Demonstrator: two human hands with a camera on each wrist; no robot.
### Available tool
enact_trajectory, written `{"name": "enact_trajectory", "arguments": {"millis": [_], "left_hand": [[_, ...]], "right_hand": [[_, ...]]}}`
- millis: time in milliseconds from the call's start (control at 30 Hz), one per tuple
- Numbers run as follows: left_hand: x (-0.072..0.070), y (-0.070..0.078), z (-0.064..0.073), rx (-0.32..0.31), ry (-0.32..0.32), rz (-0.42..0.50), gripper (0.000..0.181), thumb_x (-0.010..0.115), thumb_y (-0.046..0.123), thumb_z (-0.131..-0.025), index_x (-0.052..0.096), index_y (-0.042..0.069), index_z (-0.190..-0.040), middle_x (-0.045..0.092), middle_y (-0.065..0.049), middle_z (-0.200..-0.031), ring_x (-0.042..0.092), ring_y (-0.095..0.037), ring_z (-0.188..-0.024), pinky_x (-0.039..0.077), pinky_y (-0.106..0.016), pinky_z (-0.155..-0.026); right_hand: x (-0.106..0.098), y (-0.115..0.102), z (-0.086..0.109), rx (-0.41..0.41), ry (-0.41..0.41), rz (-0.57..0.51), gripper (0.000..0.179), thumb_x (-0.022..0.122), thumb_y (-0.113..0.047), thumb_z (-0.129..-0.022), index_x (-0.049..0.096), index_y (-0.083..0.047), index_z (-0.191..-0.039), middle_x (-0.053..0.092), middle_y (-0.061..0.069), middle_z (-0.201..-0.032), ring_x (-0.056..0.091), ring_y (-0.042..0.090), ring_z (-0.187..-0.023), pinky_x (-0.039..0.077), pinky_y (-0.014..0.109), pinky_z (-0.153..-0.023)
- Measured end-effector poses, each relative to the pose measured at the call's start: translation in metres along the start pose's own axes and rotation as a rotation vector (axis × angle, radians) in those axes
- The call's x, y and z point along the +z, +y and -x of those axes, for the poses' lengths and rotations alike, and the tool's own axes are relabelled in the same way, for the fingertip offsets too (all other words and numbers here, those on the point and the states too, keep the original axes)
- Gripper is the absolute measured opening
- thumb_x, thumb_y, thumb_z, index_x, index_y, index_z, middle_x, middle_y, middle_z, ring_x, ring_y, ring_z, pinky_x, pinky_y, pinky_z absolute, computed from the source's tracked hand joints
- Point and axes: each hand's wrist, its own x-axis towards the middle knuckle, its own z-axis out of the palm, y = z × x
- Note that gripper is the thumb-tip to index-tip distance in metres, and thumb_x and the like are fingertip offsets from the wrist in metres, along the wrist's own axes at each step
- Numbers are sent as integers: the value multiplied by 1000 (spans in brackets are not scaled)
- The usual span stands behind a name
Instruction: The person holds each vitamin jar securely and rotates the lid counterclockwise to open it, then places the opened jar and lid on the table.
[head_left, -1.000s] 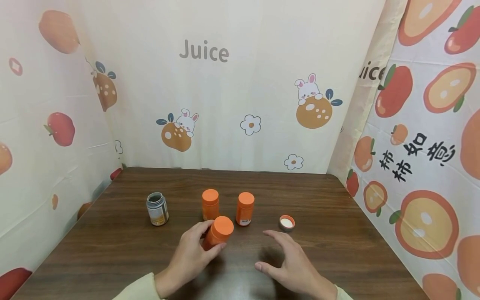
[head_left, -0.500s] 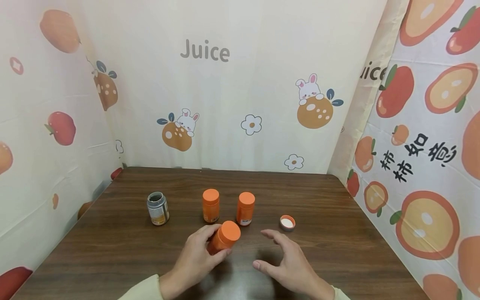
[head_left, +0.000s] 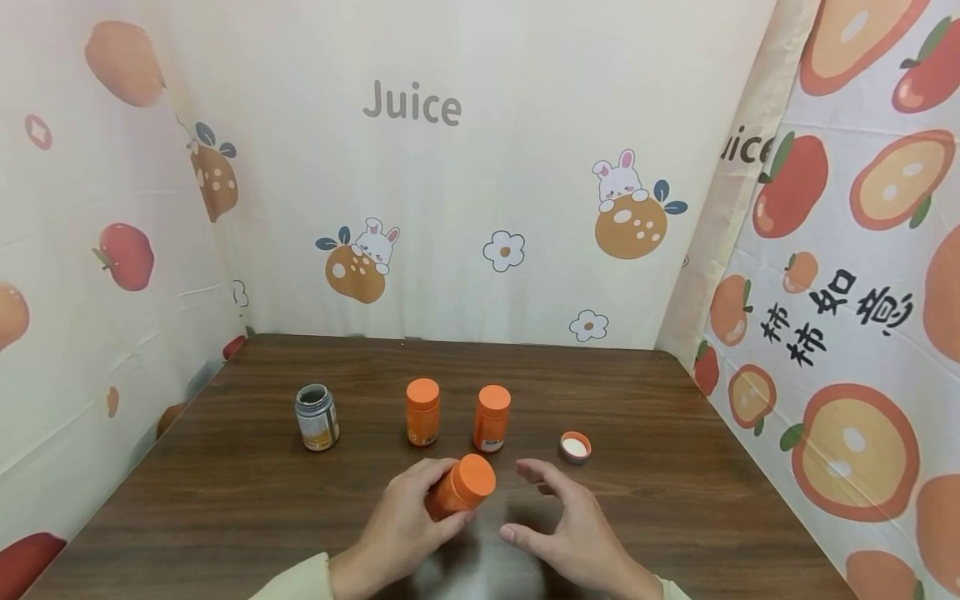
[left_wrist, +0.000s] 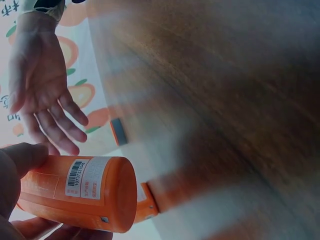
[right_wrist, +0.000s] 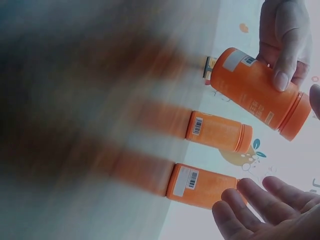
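My left hand (head_left: 408,517) grips an orange capped bottle (head_left: 463,485) round its body, lifted off the table and tilted to the right. A barcode label shows on that bottle (left_wrist: 80,187) in the left wrist view. My right hand (head_left: 566,525) is held just to the right of it, fingers spread in a loose curve and holding nothing. In the right wrist view, the left thumb lies along the bottle (right_wrist: 255,87) below its orange cap (right_wrist: 296,116).
Two more orange capped bottles, one left (head_left: 423,412) and one right (head_left: 491,418), stand upright behind my hands. A grey open jar (head_left: 317,418) stands at left on the dark wooden table (head_left: 187,500). An upturned cap (head_left: 575,448) lies at right.
My left hand has carried the orange bottle to the right and nearer to me, away from the standing bottle behind it. The right hand has shifted slightly left.
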Motion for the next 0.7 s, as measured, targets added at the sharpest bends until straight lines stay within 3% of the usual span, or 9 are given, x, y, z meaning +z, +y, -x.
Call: {"name": "enact_trajectory", "arguments": {"millis": [200, 700], "left_hand": [[2, 1, -1, 0, -35, 4, 54, 92, 19, -76, 68, 13, -124, 67, 8, -113, 61, -7, -95, 53, -35, -84], [10, 4, 1, 35, -51, -10, 50, 93, 21, -75, 70, 19, -119, 66, 11, -106, 59, -5, -89, 50, -29, -78]], "right_hand": [[3, -2, 0, -65, 28, 4, 66, 90, -41, -78, 59, -31, -135, 65, -18, -126, 62, 9, -115, 51, 40, -93], [9, -3, 0, -140, 37, -61, 62, 90, -31, -80, 61, -25, -134, 67, -11, -127, 63, 14, -112, 53, 38, -90]]}}
